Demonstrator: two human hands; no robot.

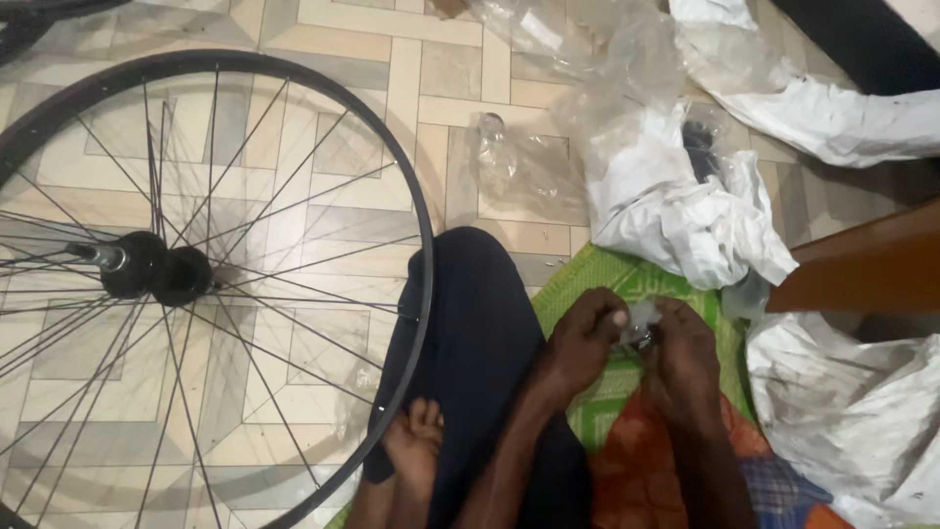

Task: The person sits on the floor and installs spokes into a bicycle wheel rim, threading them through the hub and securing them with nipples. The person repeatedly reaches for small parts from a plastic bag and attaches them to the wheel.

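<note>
Spokes fan out across the left of the scene, where a black-rimmed bicycle wheel (196, 284) lies flat on the patterned tile floor (460, 88), its dark hub (152, 266) with a short metal axle end sitting left of centre. The wheel's right edge runs just beside, and partly over, the person's dark trouser leg (480, 333), and a bare foot (416, 446) rests below that, close to the rim.

Right of the leg, both hands meet over a green woven mat (636, 279). The left hand (585, 338) is curled, its thumb and fingertips pinched together on a small clear plastic packet (638, 325) with something small and dark inside; what that is I cannot make out. The right hand (681, 358) is curled the same way and grips the packet from the other side, so the packet sits squeezed between the two hands, held just above the mat. An orange and checked cloth (685, 480) lies under the wrists.

Above the hands, crumpled clear plastic bags (529, 162) and white wrapping paper (685, 211) are strewn on the floor. Further right, a brown wooden edge (862, 264) slants in, with more crumpled white paper (852, 402) below it.
</note>
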